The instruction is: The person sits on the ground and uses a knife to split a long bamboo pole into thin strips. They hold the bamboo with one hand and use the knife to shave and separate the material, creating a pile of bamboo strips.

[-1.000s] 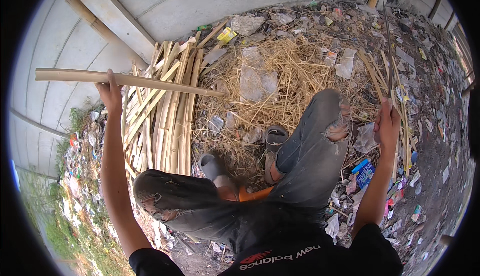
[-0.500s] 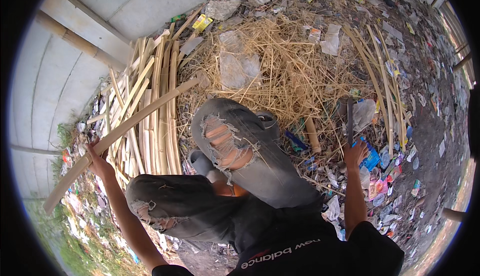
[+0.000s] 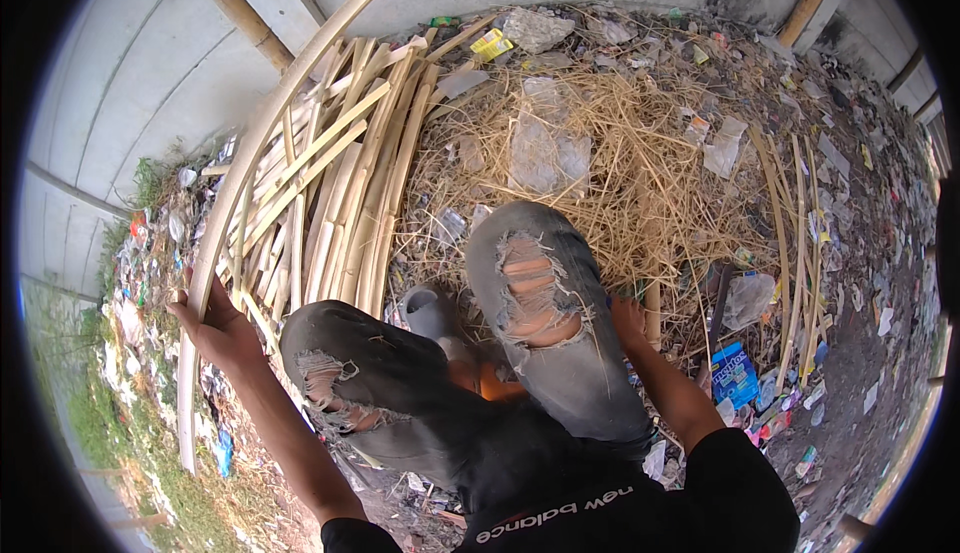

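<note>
A long bamboo strip [image 3: 262,143] is gripped by the closed left hand [image 3: 215,328]; the right hand [image 3: 628,321], beside the knee [image 3: 535,283], cannot be told as spread or closed.

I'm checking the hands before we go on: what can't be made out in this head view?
- Right hand: fingers hidden behind the right knee; any grip unclear.
- Left hand: rests on the long bamboo strip; the fingers' far side is hidden.
- Strip's upper end: cut off by the top edge.
- Litter along the right rim: too small and bent.

Two hands [image 3: 222,331] — one blue packet [image 3: 735,373], one yellow wrapper [image 3: 491,45].
</note>
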Demonstrator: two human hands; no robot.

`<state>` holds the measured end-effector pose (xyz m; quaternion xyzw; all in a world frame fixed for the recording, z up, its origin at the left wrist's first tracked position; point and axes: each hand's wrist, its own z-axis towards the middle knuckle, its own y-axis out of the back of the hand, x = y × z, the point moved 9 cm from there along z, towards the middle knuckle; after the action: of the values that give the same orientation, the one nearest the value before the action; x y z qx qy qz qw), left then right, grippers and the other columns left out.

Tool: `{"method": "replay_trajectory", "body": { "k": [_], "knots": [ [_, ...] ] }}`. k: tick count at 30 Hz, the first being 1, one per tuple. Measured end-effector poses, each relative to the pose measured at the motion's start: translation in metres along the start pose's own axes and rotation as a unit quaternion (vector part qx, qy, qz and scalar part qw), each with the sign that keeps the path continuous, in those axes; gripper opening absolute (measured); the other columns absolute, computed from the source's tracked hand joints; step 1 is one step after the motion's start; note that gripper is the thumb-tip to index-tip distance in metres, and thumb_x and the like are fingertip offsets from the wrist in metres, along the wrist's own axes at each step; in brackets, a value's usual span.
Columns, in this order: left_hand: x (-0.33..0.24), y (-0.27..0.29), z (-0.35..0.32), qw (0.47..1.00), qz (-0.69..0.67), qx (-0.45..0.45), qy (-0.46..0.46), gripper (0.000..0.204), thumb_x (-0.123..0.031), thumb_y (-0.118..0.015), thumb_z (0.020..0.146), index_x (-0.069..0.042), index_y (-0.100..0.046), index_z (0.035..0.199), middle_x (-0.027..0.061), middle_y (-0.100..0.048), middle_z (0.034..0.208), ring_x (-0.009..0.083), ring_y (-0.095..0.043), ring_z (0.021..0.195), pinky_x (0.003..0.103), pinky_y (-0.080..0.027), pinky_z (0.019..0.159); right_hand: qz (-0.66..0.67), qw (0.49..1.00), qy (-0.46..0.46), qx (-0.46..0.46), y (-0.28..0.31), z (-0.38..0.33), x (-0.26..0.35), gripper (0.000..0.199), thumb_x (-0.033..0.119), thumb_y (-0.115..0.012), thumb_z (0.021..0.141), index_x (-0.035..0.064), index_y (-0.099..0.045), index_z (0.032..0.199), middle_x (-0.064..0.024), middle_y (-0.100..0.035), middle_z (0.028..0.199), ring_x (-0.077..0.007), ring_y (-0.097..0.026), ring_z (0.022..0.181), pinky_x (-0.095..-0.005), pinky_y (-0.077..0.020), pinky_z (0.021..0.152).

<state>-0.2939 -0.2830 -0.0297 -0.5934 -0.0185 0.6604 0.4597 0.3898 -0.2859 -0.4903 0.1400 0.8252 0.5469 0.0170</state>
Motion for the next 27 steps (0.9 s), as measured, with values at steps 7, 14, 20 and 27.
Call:
{"method": "replay_trajectory", "body": {
  "k": [7, 14, 20, 27],
  "knots": [
    [-0.044, -0.01, -0.047, 0.977, -0.203, -0.009, 0.072, 0.03, -0.021, -0.052, 0.11, 0.007, -0.061, 0.106, 0.034, -0.058, 0.137, 0.0404, -0.06, 0.13, 0.048, -0.056, 0.111, 0.115, 0.992, -0.018, 0.049, 0.078, 0.006, -0.029, 0.048, 0.022, -0.067, 0.089, 0.0018, -0.058, 0.132, -0.0264, -0.071, 0.117, -0.0445, -0.069, 0.11, -0.0592, -0.0484, 0.097],
    [-0.035, -0.058, -0.15, 0.958, -0.256, -0.012, 0.131, 0.029, -0.027, -0.051, 0.111, 0.001, -0.059, 0.113, 0.0298, -0.061, 0.137, 0.0366, -0.064, 0.126, 0.046, -0.062, 0.103, 0.688, 0.694, 0.151, -0.145, 0.386, -0.017, 0.061, 0.018, 0.016, -0.057, 0.095, 0.0035, -0.058, 0.108, 0.0008, -0.049, 0.077, -0.0099, -0.05, 0.06, -0.0294, -0.0458, 0.06],
    [-0.018, -0.068, -0.207, 0.946, -0.274, -0.048, 0.167, 0.034, -0.033, -0.053, 0.11, 0.0, -0.057, 0.116, 0.0277, -0.06, 0.138, 0.0358, -0.064, 0.126, 0.046, -0.062, 0.102, 0.636, 0.694, 0.334, 0.042, 0.518, -0.071, 0.274, 0.046, 0.041, -0.072, 0.097, 0.0027, -0.064, 0.122, -0.0105, -0.068, 0.101, -0.0034, -0.039, 0.05, -0.0244, -0.0385, 0.049],
    [-0.022, -0.03, -0.225, 0.939, -0.268, -0.048, 0.212, 0.041, -0.039, -0.053, 0.11, 0.001, -0.058, 0.12, 0.0212, -0.064, 0.135, 0.0361, -0.066, 0.123, 0.048, -0.064, 0.099, 0.64, 0.677, 0.359, 0.054, 0.536, 0.014, 0.343, 0.041, 0.046, -0.073, 0.096, 0.0054, -0.069, 0.092, -0.0009, -0.062, 0.074, -0.0049, -0.04, 0.049, -0.0271, -0.0393, 0.051]
  ]
}}
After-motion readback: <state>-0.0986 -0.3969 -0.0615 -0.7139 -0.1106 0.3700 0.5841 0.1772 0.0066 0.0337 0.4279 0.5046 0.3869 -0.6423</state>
